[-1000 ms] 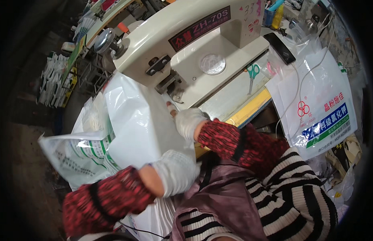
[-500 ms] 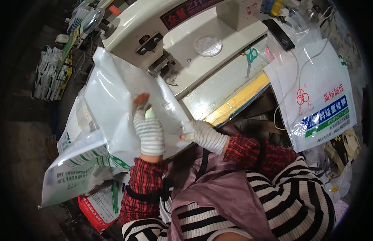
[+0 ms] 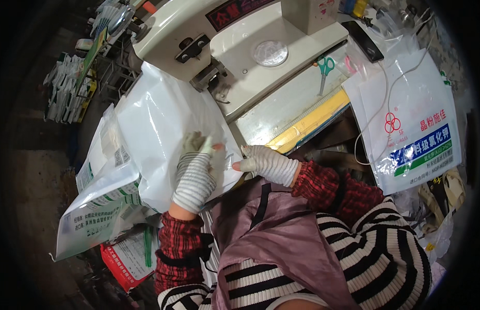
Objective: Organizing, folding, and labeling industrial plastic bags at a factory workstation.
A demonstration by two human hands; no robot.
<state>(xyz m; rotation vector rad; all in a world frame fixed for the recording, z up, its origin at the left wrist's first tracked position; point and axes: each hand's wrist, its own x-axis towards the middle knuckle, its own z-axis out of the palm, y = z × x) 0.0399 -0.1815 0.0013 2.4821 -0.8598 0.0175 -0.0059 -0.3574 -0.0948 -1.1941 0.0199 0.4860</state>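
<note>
A large white plastic sack (image 3: 157, 119) lies over the left end of the sewing machine's bed, below the needle area. My left hand (image 3: 194, 168), in a grey-and-white striped glove, rests on the sack with its fingers stretched out and the thumb apart. At the sack's right edge, my right hand (image 3: 271, 164) in a matching glove has its thumb over the plastic, with the other fingers partly hidden. It appears to pinch that edge. The cream sewing machine (image 3: 240, 62) stands just beyond both hands.
Green-handled scissors (image 3: 325, 67) lie on the machine bed behind a yellow strip (image 3: 307, 124). A black phone-like object (image 3: 363, 41) and printed white sacks (image 3: 415, 124) are at the right. A red-and-white bag (image 3: 127, 261) lies low left; stacked sacks (image 3: 69, 90) stand far left.
My left hand has drawn back slightly and turned, its fingers now lying on the sack. The sack has shifted a little to the right. My right hand has moved slightly up.
</note>
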